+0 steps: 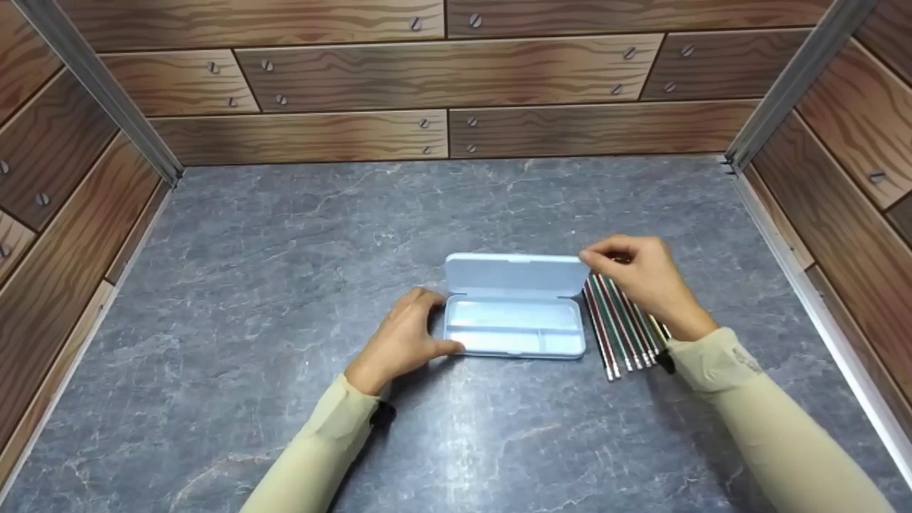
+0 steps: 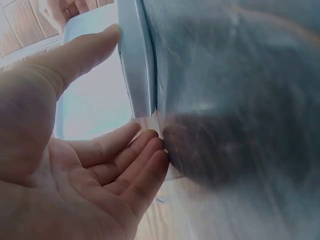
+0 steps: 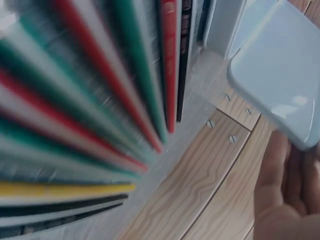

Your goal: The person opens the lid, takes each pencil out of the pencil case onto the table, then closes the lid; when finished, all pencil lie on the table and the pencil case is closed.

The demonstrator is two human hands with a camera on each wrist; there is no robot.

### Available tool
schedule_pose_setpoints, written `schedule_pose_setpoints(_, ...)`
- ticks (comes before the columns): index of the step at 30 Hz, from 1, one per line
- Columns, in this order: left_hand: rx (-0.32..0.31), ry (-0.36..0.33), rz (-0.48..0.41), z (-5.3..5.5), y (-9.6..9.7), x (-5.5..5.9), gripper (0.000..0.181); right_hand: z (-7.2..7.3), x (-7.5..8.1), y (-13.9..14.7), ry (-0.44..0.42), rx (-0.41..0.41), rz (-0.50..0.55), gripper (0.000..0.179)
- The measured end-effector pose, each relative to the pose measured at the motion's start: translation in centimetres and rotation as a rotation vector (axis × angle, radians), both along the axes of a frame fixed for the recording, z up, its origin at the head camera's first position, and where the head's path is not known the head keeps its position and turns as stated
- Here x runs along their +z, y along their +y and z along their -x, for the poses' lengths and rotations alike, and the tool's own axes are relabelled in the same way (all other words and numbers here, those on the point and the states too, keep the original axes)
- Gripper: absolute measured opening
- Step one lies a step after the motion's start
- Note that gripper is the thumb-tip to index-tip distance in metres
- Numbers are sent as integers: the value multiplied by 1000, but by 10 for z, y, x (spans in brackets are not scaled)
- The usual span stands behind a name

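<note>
A light blue plastic pencil case (image 1: pixel 514 342) lies on the grey surface with its lid (image 1: pixel 516 276) raised at the back. Its tray has a long compartment behind and two smaller ones in front, with nothing in them. My left hand (image 1: pixel 402 335) holds the case's left end, thumb at the front corner and fingers toward the back. My right hand (image 1: pixel 645 274) pinches the lid's upper right corner; the right wrist view shows fingers (image 3: pixel 274 165) at the lid's edge. Beneath the right hand several striped pencils (image 1: pixel 616 324) lie side by side, partly hidden by it.
A grey marbled tabletop (image 1: pixel 285 235) spreads around the case. Wood-patterned panels (image 1: pixel 449 75) stand at the back and both sides, with metal posts (image 1: pixel 776 85) at the rear corners. The pencils lie close to the case's right end.
</note>
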State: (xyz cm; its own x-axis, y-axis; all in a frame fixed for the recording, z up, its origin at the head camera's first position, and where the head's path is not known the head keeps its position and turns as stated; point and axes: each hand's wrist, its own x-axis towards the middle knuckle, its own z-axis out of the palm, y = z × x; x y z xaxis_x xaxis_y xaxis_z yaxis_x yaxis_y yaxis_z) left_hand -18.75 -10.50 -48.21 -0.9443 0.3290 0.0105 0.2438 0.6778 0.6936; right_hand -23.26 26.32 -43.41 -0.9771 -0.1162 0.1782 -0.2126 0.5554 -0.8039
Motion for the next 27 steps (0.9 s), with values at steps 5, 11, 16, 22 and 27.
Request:
schedule_pose_setpoints(5, -10, 2, 27, -1, -1, 2, 76, -15, 2, 8, 16, 177, -39, 10)
schedule_pose_setpoints(11, -31, 3, 55, 0, -2, 3, 78, -36, -8, 11, 164, 352, -184, 21)
schedule_pose_setpoints(16, -94, -51, 82, 2, -10, 7, 80, -48, -27, 2, 366, 451, -306, 22)
schedule_pose_setpoints(22, -157, -159, 76, 2, -17, 10, 81, -57, -38, -5, 506, 439, -367, 20)
schedule_pose_setpoints(27, -156, -149, 68, 1, -18, 11, 75, -64, -41, -8, 555, 413, -412, 21)
